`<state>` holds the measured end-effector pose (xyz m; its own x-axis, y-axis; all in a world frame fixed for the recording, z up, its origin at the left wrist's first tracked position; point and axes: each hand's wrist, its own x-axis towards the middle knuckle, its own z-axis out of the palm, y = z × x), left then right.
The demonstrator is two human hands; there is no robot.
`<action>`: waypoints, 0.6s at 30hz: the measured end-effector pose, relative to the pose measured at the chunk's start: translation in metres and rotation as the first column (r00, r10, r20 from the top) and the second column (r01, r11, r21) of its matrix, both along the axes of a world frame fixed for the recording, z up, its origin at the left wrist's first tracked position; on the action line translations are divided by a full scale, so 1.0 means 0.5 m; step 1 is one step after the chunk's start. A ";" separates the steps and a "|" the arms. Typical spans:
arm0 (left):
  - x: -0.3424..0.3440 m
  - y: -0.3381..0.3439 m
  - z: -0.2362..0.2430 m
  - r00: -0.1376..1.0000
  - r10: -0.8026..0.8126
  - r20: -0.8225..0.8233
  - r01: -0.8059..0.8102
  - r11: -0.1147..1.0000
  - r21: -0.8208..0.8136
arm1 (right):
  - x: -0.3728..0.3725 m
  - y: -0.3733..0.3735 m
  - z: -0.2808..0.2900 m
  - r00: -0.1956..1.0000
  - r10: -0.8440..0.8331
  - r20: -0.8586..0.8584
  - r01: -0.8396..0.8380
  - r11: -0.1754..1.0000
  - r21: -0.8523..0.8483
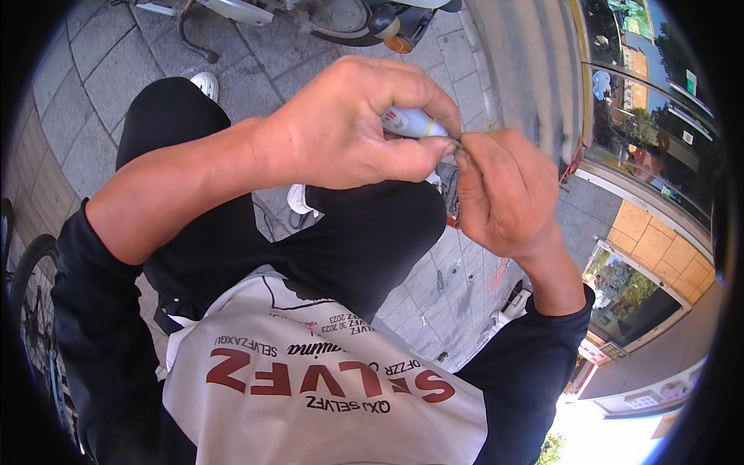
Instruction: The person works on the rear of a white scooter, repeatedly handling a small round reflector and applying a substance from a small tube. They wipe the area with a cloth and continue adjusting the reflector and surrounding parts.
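My left hand is closed round a small white tube with a yellow ring and a small red and green print near its wide end. The tube lies on its side, its narrow end toward the right. At that narrow end my right hand meets the left fingertips in a tight pinch between thumb and forefinger. Whatever sits between those right fingertips is too small and too covered to name. Both hands are raised above my bent knees, in black trousers.
A parked scooter stands on the grey paving at the far side. Stone steps lead to a glass door at the right. A bicycle wheel is at the left edge. Small things lie partly hidden below my right hand.
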<state>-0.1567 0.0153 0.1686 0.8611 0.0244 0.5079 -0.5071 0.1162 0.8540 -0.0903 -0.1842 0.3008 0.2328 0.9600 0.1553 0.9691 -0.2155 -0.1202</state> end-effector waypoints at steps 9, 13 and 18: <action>0.001 0.001 -0.021 0.996 0.047 0.073 -0.051 0.997 0.052 | -0.026 0.004 0.022 0.607 -0.498 -0.619 0.456 0.856 -0.241; 0.024 -0.006 -0.011 0.998 0.045 0.045 -0.047 0.998 0.039 | -0.008 0.000 0.024 0.595 -0.504 -0.626 0.487 0.846 -0.217; 0.030 -0.009 0.020 0.993 -0.051 -0.110 0.047 0.998 -0.040 | -0.006 -0.009 0.036 0.591 -0.523 -0.614 0.532 0.825 -0.190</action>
